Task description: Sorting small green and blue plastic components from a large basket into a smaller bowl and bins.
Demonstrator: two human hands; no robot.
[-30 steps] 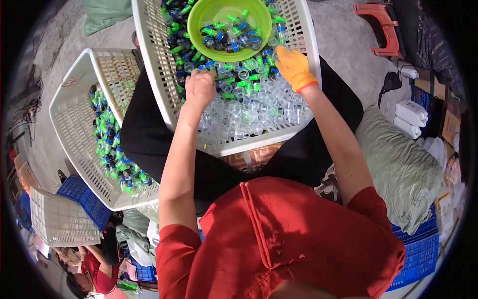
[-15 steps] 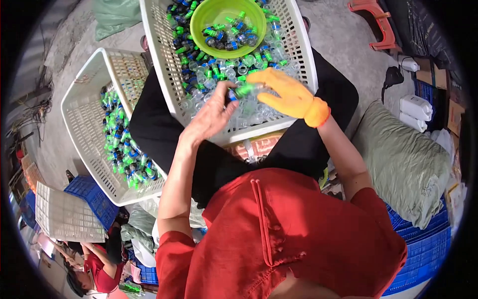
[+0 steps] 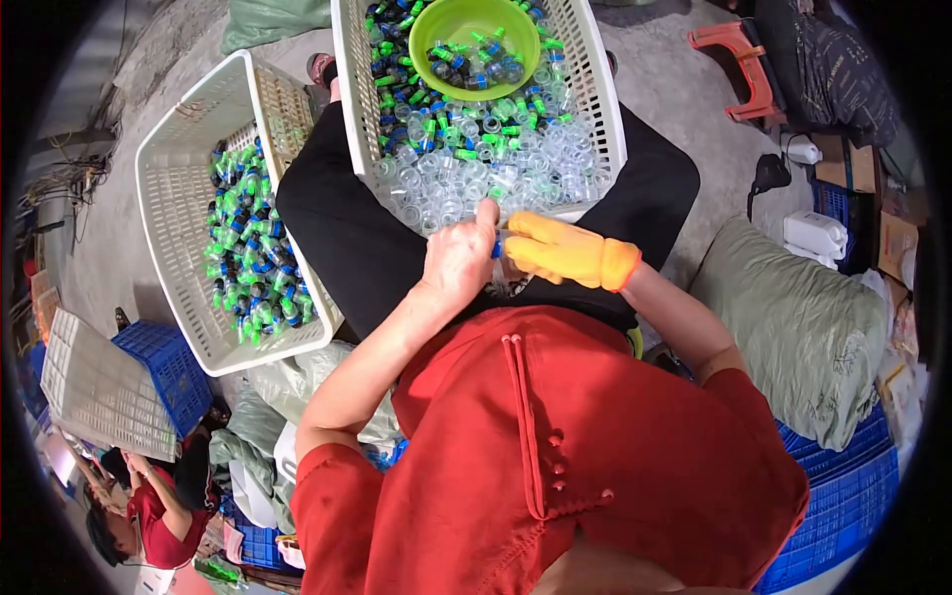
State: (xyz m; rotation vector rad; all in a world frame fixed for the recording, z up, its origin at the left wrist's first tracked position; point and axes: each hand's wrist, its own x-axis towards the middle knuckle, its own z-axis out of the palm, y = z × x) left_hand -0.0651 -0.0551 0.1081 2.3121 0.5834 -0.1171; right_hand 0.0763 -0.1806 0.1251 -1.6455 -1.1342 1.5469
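I am bringing my bare left hand (image 3: 458,260) and my orange-gloved right hand (image 3: 565,253) together at the near rim of the white basket (image 3: 349,59) on my lap. My fingertips are pinching a small blue part (image 3: 496,248) between both hands, though it is mostly hidden. Clear rings (image 3: 496,174) are lying just beyond, below the green bowl (image 3: 476,22).

A single head-worn fisheye view looks steeply down from above the person's own red-shirted chest (image 3: 555,446), close over the lap; it faces forward onto a white basket (image 3: 595,109) resting on the knees; straight edges bow toward the dark round rim. The concrete floor (image 3: 684,119) fills the far margins.
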